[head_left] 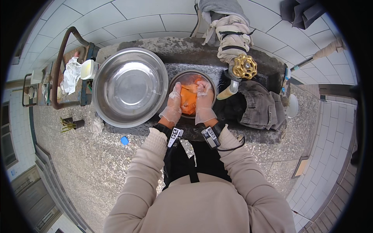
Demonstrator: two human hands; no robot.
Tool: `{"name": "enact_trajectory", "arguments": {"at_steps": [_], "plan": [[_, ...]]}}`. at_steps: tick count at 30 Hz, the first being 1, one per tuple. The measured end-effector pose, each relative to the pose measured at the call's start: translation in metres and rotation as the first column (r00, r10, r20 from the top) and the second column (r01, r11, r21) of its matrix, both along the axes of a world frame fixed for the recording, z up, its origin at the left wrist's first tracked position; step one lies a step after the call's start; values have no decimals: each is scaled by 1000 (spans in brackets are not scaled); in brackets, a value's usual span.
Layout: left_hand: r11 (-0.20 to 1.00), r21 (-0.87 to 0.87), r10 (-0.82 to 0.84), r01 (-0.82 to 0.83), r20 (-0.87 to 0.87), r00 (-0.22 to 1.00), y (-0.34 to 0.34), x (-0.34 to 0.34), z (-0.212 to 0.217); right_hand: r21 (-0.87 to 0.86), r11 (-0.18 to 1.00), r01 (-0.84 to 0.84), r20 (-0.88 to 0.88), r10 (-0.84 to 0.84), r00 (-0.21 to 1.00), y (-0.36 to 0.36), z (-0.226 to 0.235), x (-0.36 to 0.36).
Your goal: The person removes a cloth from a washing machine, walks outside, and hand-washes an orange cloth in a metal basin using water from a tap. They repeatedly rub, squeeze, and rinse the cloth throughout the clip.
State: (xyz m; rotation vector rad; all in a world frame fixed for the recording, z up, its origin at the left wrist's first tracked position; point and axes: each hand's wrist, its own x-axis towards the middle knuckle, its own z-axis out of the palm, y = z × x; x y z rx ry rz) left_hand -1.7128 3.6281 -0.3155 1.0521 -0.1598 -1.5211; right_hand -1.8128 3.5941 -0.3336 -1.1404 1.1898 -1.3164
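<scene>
A wet-looking orange cloth (189, 98) lies bunched in a small round metal basin (211, 79) in front of me. My left hand (175, 101), in a clear plastic glove, grips the cloth's left side. My right hand (204, 99), gloved the same way, has its fingers curled on the right side of the cloth. Both hands are inside the basin's rim, a short gap apart. Some fingertips are hidden by the cloth and the backs of my hands. Left of the small basin stands a large shiny metal basin (134, 87).
A stone sink (175, 44) surrounds the small basin. Right of it, a tap with a brass wheel handle (244, 66) hangs over dark grey clothing (262, 106). A rusty-framed cart (58, 73) with a white tub (88, 70) stands left. A blue object (124, 140) lies on the floor.
</scene>
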Motion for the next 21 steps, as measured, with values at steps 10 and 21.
{"name": "enact_trajectory", "arguments": {"at_steps": [10, 21], "plan": [[978, -189, -119, 83, -188, 975, 14, -28, -26, -4, 974, -227, -765, 143, 628, -6, 34, 7], [984, 106, -161, 145, 164, 973, 15, -24, -41, 12, 992, -124, -742, 92, 663, -10, 32, 12]]}}
